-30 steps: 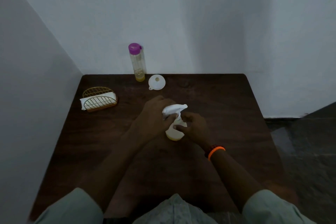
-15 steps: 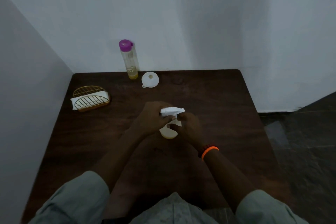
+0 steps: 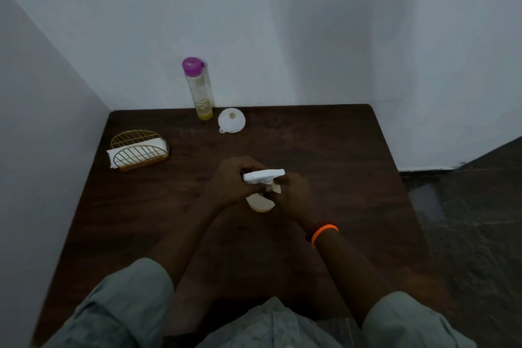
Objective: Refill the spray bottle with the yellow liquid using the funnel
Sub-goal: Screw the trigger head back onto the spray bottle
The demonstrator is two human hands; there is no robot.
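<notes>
A small spray bottle (image 3: 260,203) with a white trigger head stands in the middle of the dark wooden table (image 3: 324,150). My left hand (image 3: 232,181) wraps the bottle from the left. My right hand (image 3: 291,195), with an orange band at the wrist, grips it from the right, just under the head. The white trigger head lies level and points right. A tall clear bottle (image 3: 199,90) with a purple cap holds a little yellow liquid at its bottom and stands at the table's far edge. A white funnel (image 3: 231,120) lies mouth-up next to it.
A gold wire holder (image 3: 139,150) with white napkins sits at the table's left side. White walls close the table in at the left and back. A dark floor lies to the right.
The spray head has turned from tilted to level between my hands. The camera view has shifted slightly; the tall bottle, funnel and napkin holder have stayed in place.
</notes>
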